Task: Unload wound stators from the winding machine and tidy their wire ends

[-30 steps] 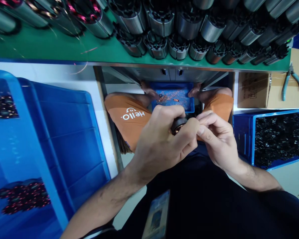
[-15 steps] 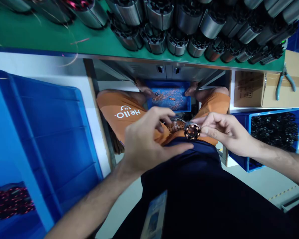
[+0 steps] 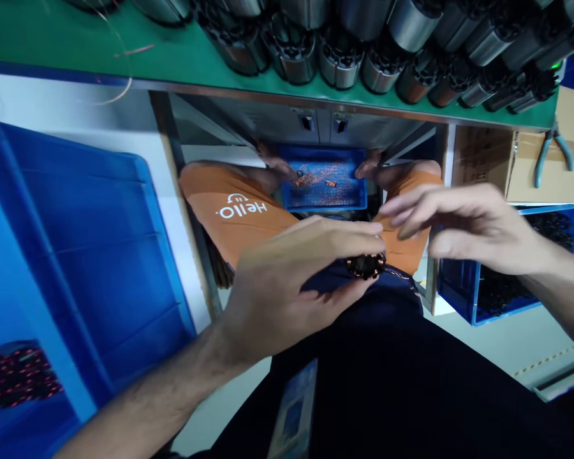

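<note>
My left hand [image 3: 287, 287] sat at the centre of the frame, its grip closed on a small round motor stator with copper windings [image 3: 366, 265]. The forefinger lay across the top of the stator and the thumb pressed up from beneath, so only its dark, copper-flecked end showed just right of my fingertips. The stator hung above my lap, over dark blue trousers [image 3: 392, 382].

My right hand [image 3: 463, 223] hovered just up and right of the stator, grip released, fingers spread and slightly blurred, touching nothing that I could see.

Across the top of the frame ran a green worktop [image 3: 76, 57] carrying a packed row of silver cylindrical motor housings with black ends [image 3: 363, 51]. Below its edge, in the upper middle, another person in an orange shirt printed with white lettering [image 3: 229, 204] sat opposite, their two hands resting at the sides of a small blue tray scattered with copper wire scraps [image 3: 325, 185].

A large blue plastic crate [image 3: 100, 255] filled the left of the frame. At the right edge, a second blue crate full of dark parts [image 3: 507, 287] stood below a brown cardboard box [image 3: 530, 166], on which lay a pair of teal-handled pliers [image 3: 552, 153]. A rectangular printed card [image 3: 294, 408] rested at bottom centre, beside my leg.
</note>
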Demonstrator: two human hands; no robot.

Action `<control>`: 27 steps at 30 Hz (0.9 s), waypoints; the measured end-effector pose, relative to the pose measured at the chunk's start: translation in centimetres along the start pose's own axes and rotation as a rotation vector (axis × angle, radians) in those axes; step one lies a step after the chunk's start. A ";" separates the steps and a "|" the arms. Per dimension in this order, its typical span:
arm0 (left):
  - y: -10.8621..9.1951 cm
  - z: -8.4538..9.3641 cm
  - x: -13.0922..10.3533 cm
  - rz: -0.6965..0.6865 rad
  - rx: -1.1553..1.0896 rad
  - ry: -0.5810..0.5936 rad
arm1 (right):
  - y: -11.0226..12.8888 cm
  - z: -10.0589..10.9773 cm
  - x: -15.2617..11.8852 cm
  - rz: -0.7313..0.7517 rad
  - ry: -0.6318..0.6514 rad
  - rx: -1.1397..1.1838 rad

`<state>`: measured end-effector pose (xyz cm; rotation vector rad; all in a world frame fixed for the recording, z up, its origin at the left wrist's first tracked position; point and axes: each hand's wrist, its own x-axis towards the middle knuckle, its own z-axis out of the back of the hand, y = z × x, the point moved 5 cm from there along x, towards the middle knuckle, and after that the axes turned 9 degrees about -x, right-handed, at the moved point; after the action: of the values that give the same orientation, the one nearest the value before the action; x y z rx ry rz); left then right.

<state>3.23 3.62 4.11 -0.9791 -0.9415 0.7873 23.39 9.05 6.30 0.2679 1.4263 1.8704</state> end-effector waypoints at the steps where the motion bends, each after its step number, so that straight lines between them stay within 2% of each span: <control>1: -0.4 0.0 0.0 -0.067 0.044 -0.023 | -0.9 -1.0 -0.1 -0.097 0.100 0.135; 3: -1.1 0.0 0.1 -0.195 0.131 -0.058 | -2.2 -3.3 -0.3 -0.253 0.296 0.365; 5: -1.7 0.0 0.1 -0.306 0.228 -0.048 | -2.8 -4.9 -0.4 -0.322 0.404 0.469; 6: -2.0 -0.1 0.1 -0.360 0.270 -0.027 | -2.8 -5.2 -0.3 -0.311 0.402 0.455; 8: -2.2 -0.3 0.1 -0.412 0.360 0.020 | -2.3 -4.7 0.1 -0.198 0.301 0.268; 10: -1.5 -0.2 0.3 -0.272 0.381 0.025 | -1.1 -3.7 0.4 -0.067 0.185 0.035; 13: 0.2 -0.3 0.3 0.061 0.160 0.074 | 0.6 -2.0 0.5 0.036 0.104 -0.181; 15: 0.5 -0.3 0.1 0.103 0.069 0.063 | 1.3 -0.8 0.5 0.075 0.064 -0.245; 17: 0.1 0.0 0.0 0.023 0.119 0.011 | 1.1 0.0 0.5 0.038 0.062 -0.158; 19: -0.5 0.3 -0.1 -0.090 0.183 -0.033 | -0.4 -0.1 0.5 -0.121 0.146 0.085; 22: -1.7 0.3 -0.2 -0.254 0.254 -0.029 | -2.5 -2.2 0.0 -0.334 0.384 0.379; 24: -2.5 0.0 -0.3 -0.362 0.316 0.024 | -3.0 -3.6 -0.1 -0.344 0.486 0.419; 26: -2.9 -0.3 -0.4 -0.415 0.396 0.072 | -2.6 -4.1 0.1 -0.261 0.417 0.316; 27: -2.8 -0.4 -0.4 -0.397 0.425 0.066 | -2.2 -3.7 0.4 -0.202 0.279 0.212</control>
<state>3.79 2.18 6.50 -0.4262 -0.8302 0.5797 21.98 6.78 2.91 -0.0387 1.7732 1.6397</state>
